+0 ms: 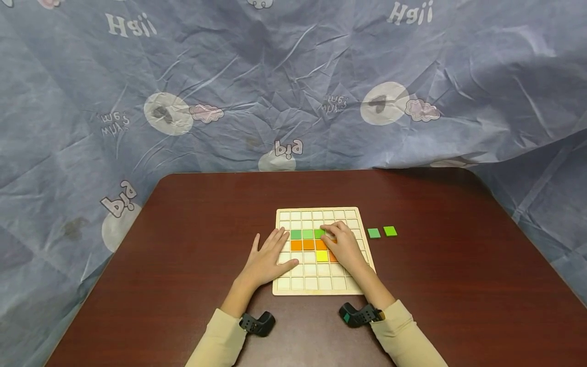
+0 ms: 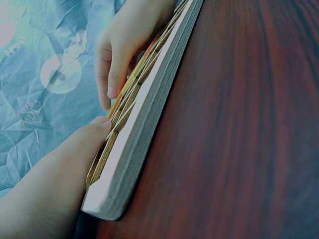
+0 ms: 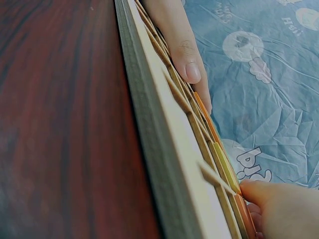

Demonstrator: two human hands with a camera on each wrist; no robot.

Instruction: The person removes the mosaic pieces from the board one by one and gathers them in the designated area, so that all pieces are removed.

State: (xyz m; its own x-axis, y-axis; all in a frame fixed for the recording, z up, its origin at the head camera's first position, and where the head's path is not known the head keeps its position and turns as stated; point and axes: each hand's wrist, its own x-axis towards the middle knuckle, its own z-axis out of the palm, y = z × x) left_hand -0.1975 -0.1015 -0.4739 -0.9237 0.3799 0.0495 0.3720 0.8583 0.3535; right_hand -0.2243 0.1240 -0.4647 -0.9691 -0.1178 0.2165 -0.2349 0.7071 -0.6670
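Note:
A pale wooden grid board [image 1: 302,292] lies on the table. In the head view, green tiles [image 1: 308,234] and orange tiles [image 1: 309,245] form two rows, with a yellow tile [image 1: 322,256] below. My left hand [image 1: 267,261] lies with fingers spread over the board's left edge, its thumb reaching onto the grid. My right hand [image 1: 345,246] curls over the right half of the pattern. Its thumb and index finger pinch a green tile [image 1: 319,233] at the right end of the green row. The thumb [image 3: 264,191] shows beside orange and yellow tile edges in the right wrist view.
Two loose tiles, one teal green [image 1: 373,233] and one bright green [image 1: 390,231], lie right of the board on the dark red-brown table [image 1: 206,219]. A patterned blue-grey cloth [image 1: 257,86] hangs behind the table. Each wrist wears a black camera strap.

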